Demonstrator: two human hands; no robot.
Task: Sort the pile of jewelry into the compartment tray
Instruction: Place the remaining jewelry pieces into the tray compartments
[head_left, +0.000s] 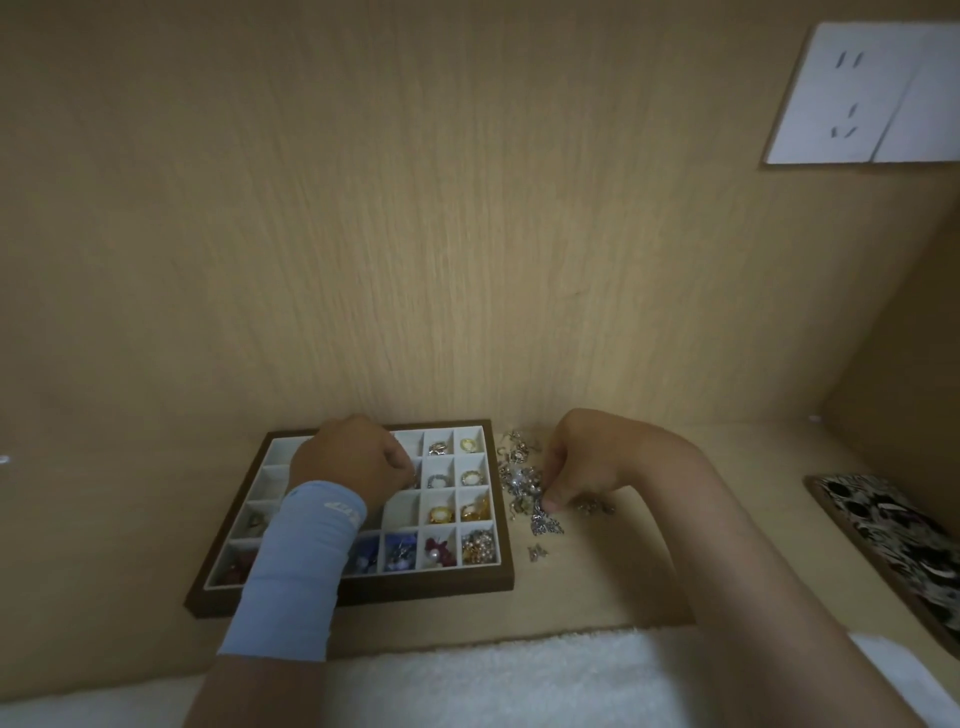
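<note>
A brown compartment tray (363, 590) with white cells lies on the wooden desk. Its right columns hold gold and silver rings, and its front row holds blue, red and gold pieces. My left hand (348, 460), with a light blue wrist sleeve, hovers over the tray's middle cells with curled fingers; something small and silvery shows at its fingertips, too small to make out. The jewelry pile (524, 486) of silver pieces lies just right of the tray. My right hand (576, 462) reaches down into the pile, fingertips pinching a silver piece.
A patterned black-and-white phone case (893, 540) lies at the right edge of the desk. A white fluffy towel (493, 680) runs along the front edge. The wooden back wall stands right behind the tray, with a white socket plate (857, 93) at upper right.
</note>
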